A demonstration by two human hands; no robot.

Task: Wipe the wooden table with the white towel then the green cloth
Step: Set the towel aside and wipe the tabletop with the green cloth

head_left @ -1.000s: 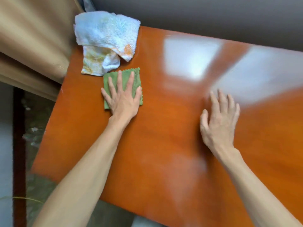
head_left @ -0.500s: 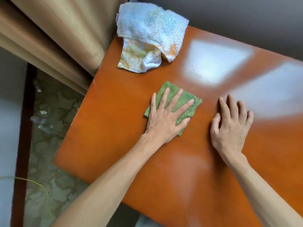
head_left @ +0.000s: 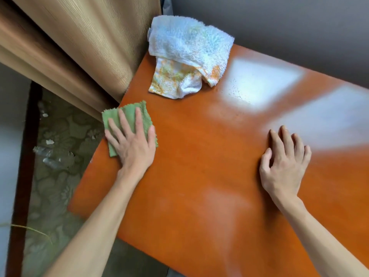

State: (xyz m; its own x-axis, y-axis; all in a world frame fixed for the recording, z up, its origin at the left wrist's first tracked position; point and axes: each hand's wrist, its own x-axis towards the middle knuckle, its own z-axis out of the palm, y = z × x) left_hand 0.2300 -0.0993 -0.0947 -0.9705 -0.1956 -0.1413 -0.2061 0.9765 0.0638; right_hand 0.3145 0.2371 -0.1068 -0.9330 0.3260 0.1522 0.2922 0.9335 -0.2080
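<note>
Most of the green cloth (head_left: 127, 118) is buried under the left hand (head_left: 132, 145), so only its far and left edges peek out. The counter (head_left: 199, 176) runs off the right and near edges of the frame, and glare washes out its far right surface. The white towel (head_left: 189, 54) is bunched up, so its folded-under parts can't be seen. Both forearms are cut off at the bottom edge. The floor litter on the left is too blurry to tell.

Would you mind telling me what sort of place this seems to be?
Probably a room in a home, though that is a guess: a glossy wooden table stands in a corner against a grey wall, with a tan curtain hanging beside it and patterned flooring below.
</note>
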